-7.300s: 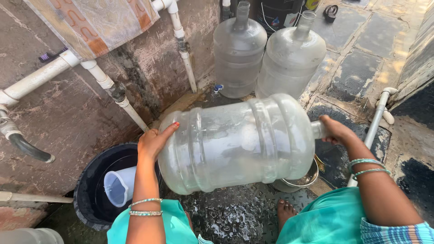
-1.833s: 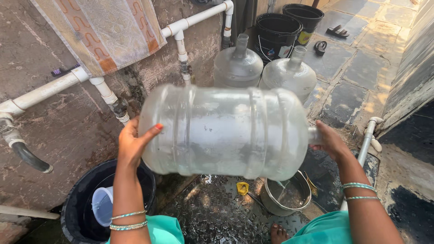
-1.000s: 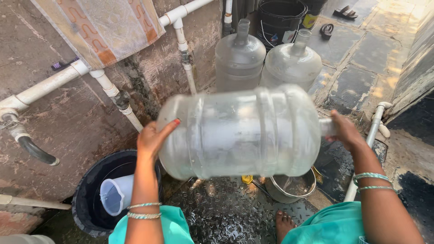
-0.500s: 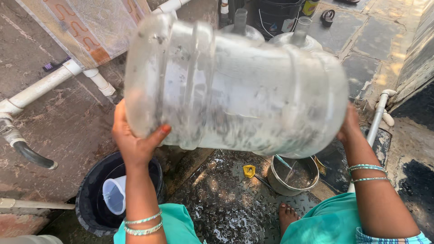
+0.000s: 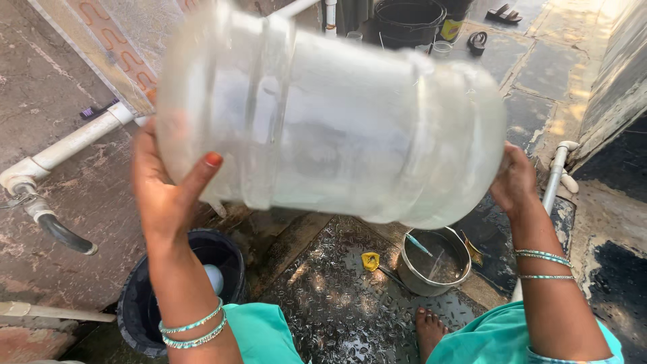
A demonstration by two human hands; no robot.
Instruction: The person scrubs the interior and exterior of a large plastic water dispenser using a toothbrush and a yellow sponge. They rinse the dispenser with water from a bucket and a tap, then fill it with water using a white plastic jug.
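I hold a large clear plastic water jug (image 5: pixel 337 121) sideways, lifted close to my face, so it fills most of the view. My left hand (image 5: pixel 165 192) is spread against its flat bottom end on the left, thumb up along the wall. My right hand (image 5: pixel 515 178) grips the neck end on the right; the jug's shoulder hides the neck itself. Both wrists wear green bangles. The jug's walls look cloudy and wet.
Below the jug stand a black bucket (image 5: pixel 145 307) with a pale jug inside it, a steel pot (image 5: pixel 431 263), and wet patterned floor (image 5: pixel 330 296) with my bare foot (image 5: pixel 429 330). White pipes (image 5: pixel 71 145) and a black hose run along the left wall. A black bucket (image 5: pixel 404 20) sits behind.
The jug has come up and nearer to the camera, tilting so its bottom end is higher. It now hides the two other jugs behind. Both hands keep their hold.
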